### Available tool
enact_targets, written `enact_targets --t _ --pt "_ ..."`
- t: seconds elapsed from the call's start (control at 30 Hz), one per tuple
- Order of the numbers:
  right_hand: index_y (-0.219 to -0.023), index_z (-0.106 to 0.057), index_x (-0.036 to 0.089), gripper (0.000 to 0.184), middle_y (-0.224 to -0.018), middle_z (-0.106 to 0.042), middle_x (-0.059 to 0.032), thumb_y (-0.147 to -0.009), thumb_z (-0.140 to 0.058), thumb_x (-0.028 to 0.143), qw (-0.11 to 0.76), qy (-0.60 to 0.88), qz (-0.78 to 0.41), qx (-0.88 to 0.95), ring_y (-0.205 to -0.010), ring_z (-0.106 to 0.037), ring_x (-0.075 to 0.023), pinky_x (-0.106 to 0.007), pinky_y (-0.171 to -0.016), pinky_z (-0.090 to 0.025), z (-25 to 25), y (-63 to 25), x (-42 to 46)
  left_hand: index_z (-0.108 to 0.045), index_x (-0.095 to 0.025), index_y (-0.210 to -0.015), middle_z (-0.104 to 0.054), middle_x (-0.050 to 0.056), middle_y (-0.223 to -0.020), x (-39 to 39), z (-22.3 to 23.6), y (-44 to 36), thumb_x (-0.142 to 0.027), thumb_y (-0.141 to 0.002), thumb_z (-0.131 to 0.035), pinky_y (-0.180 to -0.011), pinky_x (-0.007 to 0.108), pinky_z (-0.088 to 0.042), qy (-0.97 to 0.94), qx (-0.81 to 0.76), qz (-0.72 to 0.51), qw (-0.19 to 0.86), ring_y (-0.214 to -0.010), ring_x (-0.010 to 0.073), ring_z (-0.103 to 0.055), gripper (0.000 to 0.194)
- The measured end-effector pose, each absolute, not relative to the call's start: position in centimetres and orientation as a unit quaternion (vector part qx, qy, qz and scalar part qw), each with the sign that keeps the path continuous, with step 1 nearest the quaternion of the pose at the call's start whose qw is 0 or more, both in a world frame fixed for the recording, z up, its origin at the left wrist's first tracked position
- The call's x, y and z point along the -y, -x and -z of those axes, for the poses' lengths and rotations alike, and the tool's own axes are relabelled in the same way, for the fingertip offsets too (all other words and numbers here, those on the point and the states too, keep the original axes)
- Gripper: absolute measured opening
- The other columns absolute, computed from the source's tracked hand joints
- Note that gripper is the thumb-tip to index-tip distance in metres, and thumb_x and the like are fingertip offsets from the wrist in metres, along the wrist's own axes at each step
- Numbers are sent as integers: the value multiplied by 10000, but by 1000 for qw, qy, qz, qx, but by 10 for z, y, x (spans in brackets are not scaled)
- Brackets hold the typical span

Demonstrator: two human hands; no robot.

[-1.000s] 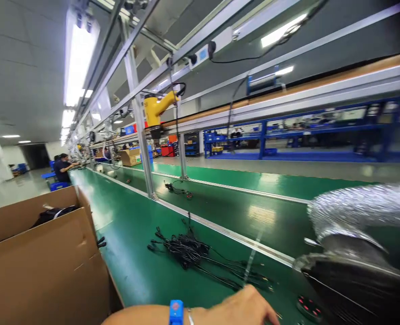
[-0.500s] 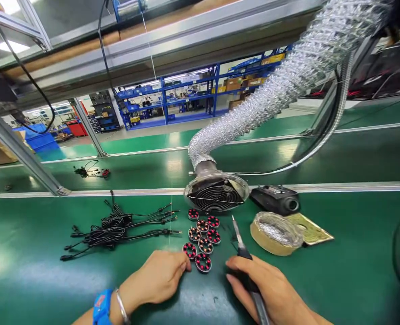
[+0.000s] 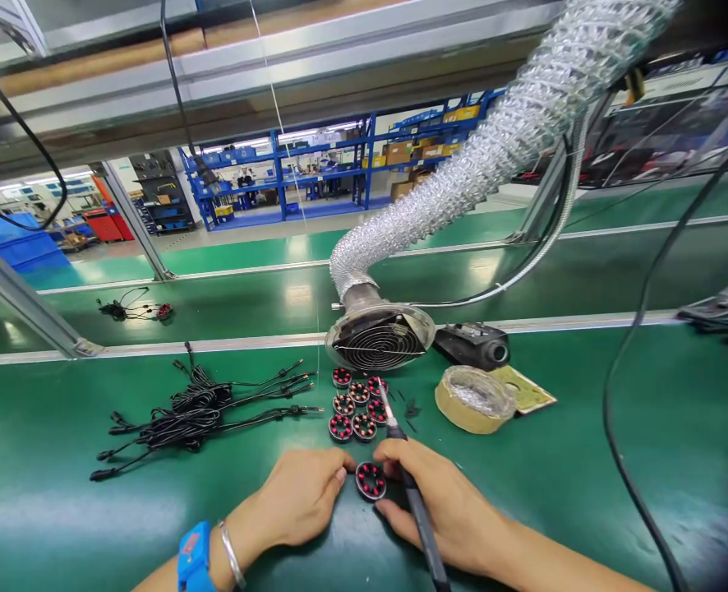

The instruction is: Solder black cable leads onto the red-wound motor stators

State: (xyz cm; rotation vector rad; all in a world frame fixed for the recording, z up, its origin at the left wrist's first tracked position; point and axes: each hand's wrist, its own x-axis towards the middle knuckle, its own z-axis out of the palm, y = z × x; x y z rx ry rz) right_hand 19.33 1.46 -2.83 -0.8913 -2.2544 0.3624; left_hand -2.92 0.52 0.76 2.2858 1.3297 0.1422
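My right hand (image 3: 435, 493) is closed round the grip of a soldering iron (image 3: 422, 514), its tip pointing up and away over the cluster. The thumb and forefinger of that hand also sit at the right edge of a round black part (image 3: 370, 481) with red-filled holes. On its left side is my left hand (image 3: 306, 493), fingers curled and fingertips close to the rim; I see nothing between them. Beyond my hands, several similar round parts (image 3: 364, 427) lie grouped, some with red holes and some with copper-coloured ones.
A bundle of black cables (image 3: 197, 411) lies left. Behind the parts stands a fume extractor hood (image 3: 380, 337) on a silver duct (image 3: 450, 181). A black soldering iron holder (image 3: 475, 344), a tape roll (image 3: 472, 403) and a yellow sponge (image 3: 527, 390) are to the right, near a hanging cable (image 3: 616, 411).
The nearest round part now sits apart from the cluster, between my hands. My right hand has moved left to its edge with the soldering iron. The view has shifted slightly.
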Motion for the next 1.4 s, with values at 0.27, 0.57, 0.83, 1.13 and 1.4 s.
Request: enact_targets --t 0.27,0.57,0.83,1.13,1.4 --pt "-1078 -466 238 374 -859 -622 -12 -738 -545 105 337 316 -185 867 -744 -567 -180 -300 -674 -494 37 -192 -12 -529 -196 -649 -450 -46 -537 -11 -12 5 -352 -836 -553 -532 262 -228 -732 -565 -105 366 -522 123 -369 245" --pt "-1102 -450 240 424 -890 -628 -19 -717 -514 74 361 309 -223 851 -752 -542 -189 -304 -675 -483 38 -202 -15 -467 -194 -661 -336 -75 -558 -29 -13 7 -498 -838 -484 -514 235 -219 -627 -582 -126 502 -548 105 -279 352" --pt "-1065 -444 238 444 -858 -632 3 -648 -585 180 391 323 -212 835 -683 -577 -165 -272 -657 -483 37 -204 -19 -521 -208 -703 -346 -71 -541 -32 -9 -17 -460 -821 -547 -519 244 -208 -716 -597 -81 352 -548 128 -331 279" --pt "-1085 -439 228 488 -844 -659 -5 -643 -613 339 337 348 -148 862 -653 -584 -182 -292 -650 -486 49 -203 -30 -446 -214 -629 -309 -63 -553 -42 13 -1 -348 -739 -456 -527 259 -193 -712 -548 -36 437 -549 127 -264 174" --pt "-1098 -441 217 412 -841 -609 -22 -704 -541 153 381 316 -220 840 -685 -517 -180 -284 -617 -443 40 -204 -22 -530 -178 -617 -355 -77 -508 -41 -11 -5 -345 -632 -566 -518 246 -184 -579 -523 -96 618 -514 97 -255 171"
